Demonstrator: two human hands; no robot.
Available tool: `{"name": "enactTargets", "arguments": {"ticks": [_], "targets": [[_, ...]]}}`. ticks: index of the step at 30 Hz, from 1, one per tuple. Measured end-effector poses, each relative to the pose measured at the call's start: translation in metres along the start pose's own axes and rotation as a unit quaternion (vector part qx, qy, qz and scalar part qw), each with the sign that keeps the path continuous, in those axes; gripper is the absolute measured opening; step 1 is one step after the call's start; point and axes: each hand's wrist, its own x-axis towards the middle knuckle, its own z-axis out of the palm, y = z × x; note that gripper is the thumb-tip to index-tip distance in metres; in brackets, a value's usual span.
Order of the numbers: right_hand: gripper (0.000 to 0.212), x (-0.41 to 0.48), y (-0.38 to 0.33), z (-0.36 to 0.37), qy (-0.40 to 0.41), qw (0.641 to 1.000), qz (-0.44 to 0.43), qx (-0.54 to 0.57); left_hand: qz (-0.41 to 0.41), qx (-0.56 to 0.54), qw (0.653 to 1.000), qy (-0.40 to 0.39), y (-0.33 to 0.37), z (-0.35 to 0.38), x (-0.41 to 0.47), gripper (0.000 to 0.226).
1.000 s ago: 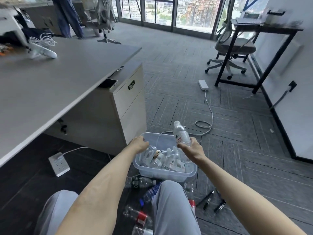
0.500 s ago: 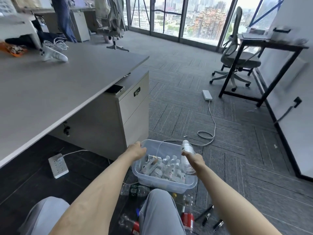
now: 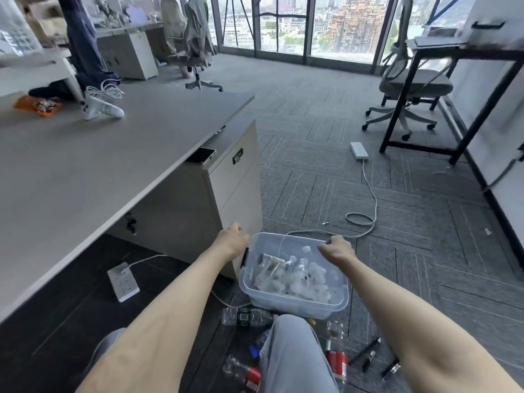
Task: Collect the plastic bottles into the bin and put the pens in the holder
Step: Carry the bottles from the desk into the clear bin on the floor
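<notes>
While both arms stretch forward, left grip point(image 3: 231, 240) and right grip point(image 3: 337, 249) curl round opposite rims of the bin point(image 3: 283, 304).

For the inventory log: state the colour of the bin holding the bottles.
Clear, colourless plastic; the bin shows best in the head view.

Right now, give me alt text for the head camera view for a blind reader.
A person's left hand and right hand hold the rim of a clear bin of plastic bottles beside a desk. More bottles and pens lie on the floor nearby.
</notes>
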Motion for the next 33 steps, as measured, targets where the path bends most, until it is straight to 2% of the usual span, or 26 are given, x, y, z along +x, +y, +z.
{"name": "enactTargets", "arguments": {"ticks": [1,2,4,8,10,13,18,25,33], "targets": [[0.018,-0.003,-0.008,-0.001,0.001,1.0,-0.023,0.0,-0.002,-0.003,1.0,0.0,0.0,-0.002,-0.002,0.05],[0.016,-0.007,-0.018,-0.003,0.004,0.999,-0.045,0.004,-0.003,-0.003,1.0,0.0,0.001,-0.005,-0.004,0.049],[0.027,-0.016,-0.037,-0.006,0.017,0.996,-0.079,0.024,0.002,-0.001,1.0,0.002,0.003,-0.01,-0.009,0.049],[0.019,-0.04,-0.077,-0.016,0.019,0.986,-0.153,0.057,0.023,-0.006,1.0,0.018,0.013,-0.031,-0.025,0.05],[0.029,-0.056,-0.101,-0.024,0.026,0.979,-0.193,0.066,0.037,-0.015,0.999,0.037,0.017,-0.05,-0.035,0.049],[0.039,-0.082,-0.143,-0.034,0.042,0.966,-0.246,0.066,0.066,-0.026,0.993,0.091,0.02,-0.088,-0.054,0.047],[0.04,-0.131,-0.211,-0.03,0.046,0.945,-0.32,0.051,0.078,-0.031,0.975,0.207,-0.001,-0.158,-0.092,0.04],[0.036,-0.216,-0.314,0.025,0.017,0.902,-0.428,0.046,0.031,-0.019,0.946,0.323,-0.097,-0.247,-0.162,0.037],[0.037,-0.331,-0.407,0.148,-0.077,0.839,-0.539,0.013,-0.103,0.003,0.903,0.416,-0.254,-0.305,-0.262,0.031]]}}
